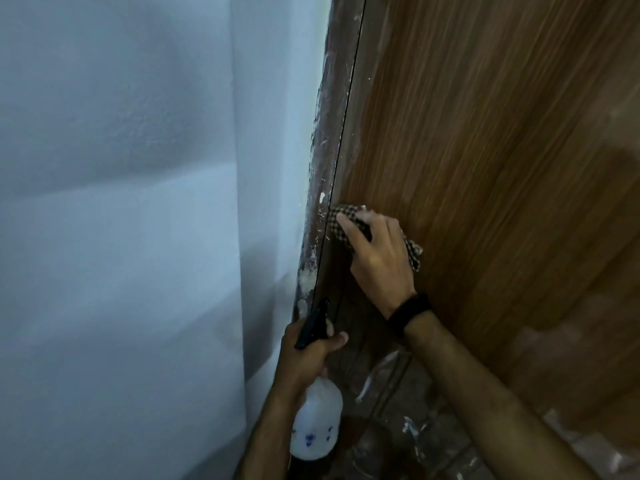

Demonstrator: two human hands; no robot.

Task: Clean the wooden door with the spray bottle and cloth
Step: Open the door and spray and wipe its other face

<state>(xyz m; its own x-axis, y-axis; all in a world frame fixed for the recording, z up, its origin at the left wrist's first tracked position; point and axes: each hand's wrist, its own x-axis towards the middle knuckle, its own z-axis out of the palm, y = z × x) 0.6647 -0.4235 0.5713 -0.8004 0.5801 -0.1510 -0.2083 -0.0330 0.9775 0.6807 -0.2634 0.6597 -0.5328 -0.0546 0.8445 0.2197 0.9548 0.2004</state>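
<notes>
Wooden door (485,168) getting a wipe near its left edge

Right hand (377,258) is flat-ish over the checkered cloth (341,220), fingers curled round it and pressing it on the door, right beside the paint-splattered frame (323,174). Black band (408,315) on that wrist. Below and left of it, left hand (304,355) is wrapped tight round the neck of the white spray bottle (317,420), black nozzle pointing up.

Door (485,168): wood grain, smooth, slight sheen. Cloth (341,220) under fingers: checked woven fabric. Bottle (317,420): white translucent plastic, black sprayer. Frame (323,188): paint-flecked, rough. Wall (121,202): matt.
</notes>
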